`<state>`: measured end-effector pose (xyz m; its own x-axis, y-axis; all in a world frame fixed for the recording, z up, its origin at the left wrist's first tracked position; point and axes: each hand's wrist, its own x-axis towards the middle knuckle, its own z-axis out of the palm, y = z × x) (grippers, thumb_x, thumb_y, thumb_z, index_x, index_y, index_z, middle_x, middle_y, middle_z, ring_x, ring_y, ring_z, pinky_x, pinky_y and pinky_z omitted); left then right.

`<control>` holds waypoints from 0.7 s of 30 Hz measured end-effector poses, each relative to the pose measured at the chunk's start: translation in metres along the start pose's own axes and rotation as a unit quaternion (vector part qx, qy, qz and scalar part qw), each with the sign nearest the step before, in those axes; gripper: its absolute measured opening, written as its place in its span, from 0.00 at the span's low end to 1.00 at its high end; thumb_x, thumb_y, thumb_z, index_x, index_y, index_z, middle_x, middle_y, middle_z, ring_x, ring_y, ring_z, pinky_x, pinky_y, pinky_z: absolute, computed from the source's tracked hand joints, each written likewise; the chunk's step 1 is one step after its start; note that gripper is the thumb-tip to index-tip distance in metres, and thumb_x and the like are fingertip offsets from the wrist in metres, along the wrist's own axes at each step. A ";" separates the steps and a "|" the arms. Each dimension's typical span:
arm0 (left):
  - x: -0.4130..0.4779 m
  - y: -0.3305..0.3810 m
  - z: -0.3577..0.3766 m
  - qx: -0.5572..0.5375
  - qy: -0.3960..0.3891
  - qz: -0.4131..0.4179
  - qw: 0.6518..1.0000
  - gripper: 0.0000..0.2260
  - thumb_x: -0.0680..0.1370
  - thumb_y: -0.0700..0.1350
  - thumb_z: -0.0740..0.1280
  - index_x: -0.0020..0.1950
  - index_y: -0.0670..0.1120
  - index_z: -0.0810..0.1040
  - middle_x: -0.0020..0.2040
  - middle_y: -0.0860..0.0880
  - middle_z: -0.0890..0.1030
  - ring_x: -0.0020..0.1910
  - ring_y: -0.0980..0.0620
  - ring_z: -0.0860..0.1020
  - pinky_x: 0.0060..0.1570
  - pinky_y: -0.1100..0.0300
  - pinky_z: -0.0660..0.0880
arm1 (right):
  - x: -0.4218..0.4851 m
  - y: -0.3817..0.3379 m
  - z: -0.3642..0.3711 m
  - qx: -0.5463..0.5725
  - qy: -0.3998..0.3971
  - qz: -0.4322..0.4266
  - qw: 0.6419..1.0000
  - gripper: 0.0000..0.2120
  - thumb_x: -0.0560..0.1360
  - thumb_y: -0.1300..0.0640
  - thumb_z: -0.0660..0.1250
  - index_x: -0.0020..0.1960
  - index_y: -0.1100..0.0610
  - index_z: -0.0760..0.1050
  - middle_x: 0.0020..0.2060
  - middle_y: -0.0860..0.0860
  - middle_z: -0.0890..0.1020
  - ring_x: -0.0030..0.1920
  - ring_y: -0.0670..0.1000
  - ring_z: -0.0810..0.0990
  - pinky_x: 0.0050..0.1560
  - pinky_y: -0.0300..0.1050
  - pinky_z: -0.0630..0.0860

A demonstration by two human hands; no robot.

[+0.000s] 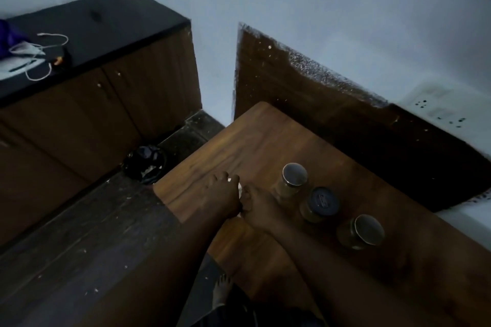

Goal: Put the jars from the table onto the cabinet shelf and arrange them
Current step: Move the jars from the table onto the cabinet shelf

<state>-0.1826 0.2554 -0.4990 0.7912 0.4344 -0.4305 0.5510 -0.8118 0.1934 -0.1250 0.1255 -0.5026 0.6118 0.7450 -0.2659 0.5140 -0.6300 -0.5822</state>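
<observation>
My two hands meet on one white-lidded jar near the table's left edge.

I have left hand and right hand wrapped closely around it; three more jars stand in a row toward the right edge.

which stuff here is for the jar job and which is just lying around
For the job:
three jars on the table: far jar, middle jar, near jar
white thing between both hands, mostly hidden
cabinet

Just lying about:
face mask
white cord
black bin
</observation>
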 end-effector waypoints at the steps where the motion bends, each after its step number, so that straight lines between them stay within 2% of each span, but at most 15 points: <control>1: 0.001 -0.004 0.005 -0.001 -0.005 0.001 1.000 0.39 0.72 0.55 0.74 0.78 0.55 0.59 0.76 0.44 0.63 0.72 0.37 0.63 0.65 0.43 0.68 | 0.000 0.000 0.005 0.005 -0.004 0.005 1.000 0.25 0.69 0.51 0.72 0.65 0.50 0.71 0.61 0.51 0.81 0.59 0.57 0.80 0.54 0.48 0.76; 4: 0.004 -0.012 0.014 0.005 -0.016 0.013 1.000 0.44 0.73 0.55 0.74 0.81 0.56 0.52 0.77 0.42 0.61 0.72 0.37 0.66 0.66 0.45 0.69 | 0.003 0.000 0.015 0.024 -0.019 0.021 0.999 0.35 0.68 0.51 0.74 0.73 0.49 0.66 0.66 0.51 0.78 0.63 0.55 0.79 0.60 0.51 0.77; 7: 0.008 -0.018 0.019 -0.019 0.018 0.035 0.999 0.40 0.72 0.59 0.73 0.79 0.57 0.56 0.74 0.42 0.65 0.68 0.39 0.69 0.61 0.47 0.72 | 0.004 0.001 0.016 0.049 -0.012 0.029 0.998 0.39 0.67 0.53 0.76 0.74 0.50 0.64 0.68 0.50 0.76 0.65 0.54 0.78 0.61 0.53 0.77; 10: 0.011 -0.020 0.012 -0.068 0.066 0.039 0.995 0.38 0.69 0.70 0.65 0.75 0.58 0.61 0.67 0.44 0.72 0.62 0.42 0.73 0.53 0.49 0.71 | 0.002 0.006 0.008 0.067 0.022 0.031 0.997 0.39 0.66 0.49 0.74 0.73 0.50 0.63 0.68 0.49 0.75 0.65 0.53 0.77 0.61 0.53 0.77; 12: 0.012 -0.015 -0.003 -0.107 0.094 0.046 0.989 0.40 0.64 0.74 0.63 0.73 0.62 0.61 0.65 0.48 0.73 0.58 0.46 0.74 0.48 0.51 0.69 | -0.001 0.007 -0.005 0.065 0.044 0.014 0.997 0.37 0.65 0.43 0.71 0.71 0.48 0.63 0.67 0.47 0.75 0.64 0.50 0.77 0.59 0.49 0.77; 14: 0.013 -0.005 -0.029 -0.149 0.145 0.094 0.974 0.39 0.63 0.76 0.65 0.71 0.68 0.61 0.66 0.55 0.73 0.57 0.52 0.74 0.49 0.54 0.71 | -0.001 0.005 -0.024 0.106 0.070 0.016 0.992 0.40 0.64 0.39 0.71 0.72 0.48 0.63 0.65 0.42 0.75 0.63 0.45 0.77 0.58 0.37 0.75; 16: 0.011 0.014 -0.068 -0.189 0.204 0.182 0.943 0.36 0.63 0.76 0.68 0.69 0.71 0.62 0.65 0.66 0.72 0.58 0.59 0.75 0.53 0.57 0.76 | -0.002 0.003 -0.056 0.141 0.114 0.016 0.983 0.41 0.67 0.38 0.74 0.74 0.49 0.63 0.65 0.42 0.75 0.65 0.45 0.76 0.55 0.25 0.69; 17: 0.008 0.027 -0.091 -0.221 0.224 0.226 0.922 0.36 0.64 0.75 0.70 0.69 0.70 0.63 0.63 0.68 0.73 0.58 0.62 0.75 0.52 0.60 0.78 | -0.006 0.000 -0.077 0.143 0.146 0.007 0.979 0.42 0.67 0.35 0.74 0.74 0.50 0.64 0.65 0.44 0.76 0.66 0.46 0.76 0.57 0.24 0.67; 18: 0.003 0.043 -0.113 -0.264 0.236 0.265 0.897 0.36 0.65 0.74 0.72 0.70 0.69 0.64 0.62 0.68 0.74 0.58 0.65 0.76 0.49 0.63 0.78 | -0.011 -0.003 -0.101 0.146 0.192 -0.006 0.971 0.43 0.65 0.32 0.73 0.74 0.48 0.64 0.64 0.43 0.77 0.64 0.44 0.77 0.57 0.25 0.69; 21: -0.019 0.099 -0.177 -0.422 0.227 0.332 0.812 0.38 0.67 0.68 0.77 0.72 0.64 0.66 0.63 0.63 0.78 0.58 0.63 0.79 0.49 0.65 0.79 | -0.038 -0.020 -0.189 0.184 0.353 -0.032 0.917 0.38 0.61 0.28 0.74 0.67 0.33 0.65 0.55 0.35 0.81 0.51 0.33 0.80 0.44 0.27 0.76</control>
<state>-0.0961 0.2361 -0.3152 0.8995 0.2642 0.3479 -0.2033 -0.4519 0.8686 -0.0455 0.0683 -0.3356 0.8907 0.3685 0.2662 0.4045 -0.3753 -0.8340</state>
